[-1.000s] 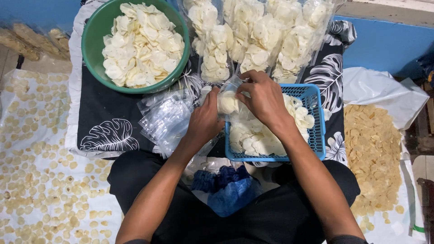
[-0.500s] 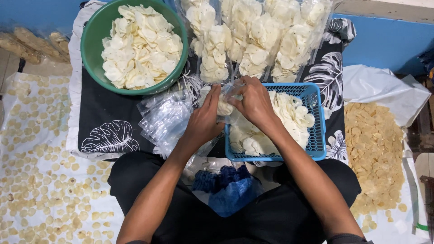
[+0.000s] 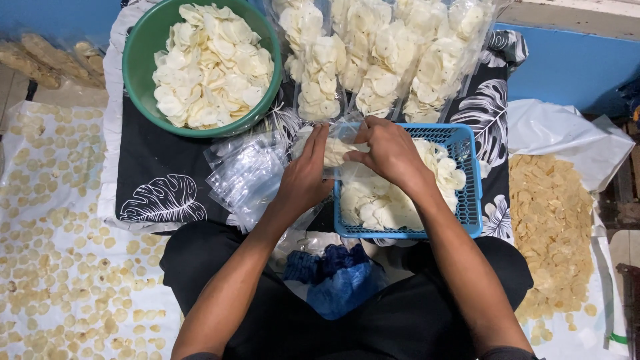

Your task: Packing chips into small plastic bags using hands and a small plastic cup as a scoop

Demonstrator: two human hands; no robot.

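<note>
Both hands, left hand (image 3: 303, 175) and right hand (image 3: 390, 155), grip a small clear bag (image 3: 335, 148) of white chips over the blue basket (image 3: 471, 200), catching spills.

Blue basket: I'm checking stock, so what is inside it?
The blue basket holds pale white chips. The right hand and forearm cover its left part, so its floor is hidden.

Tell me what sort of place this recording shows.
Probably a small home snack-packing spot on the floor. White chips fill a green bowl and a blue basket, filled clear bags lie in a row, and more chips are spread on sheets.
</note>
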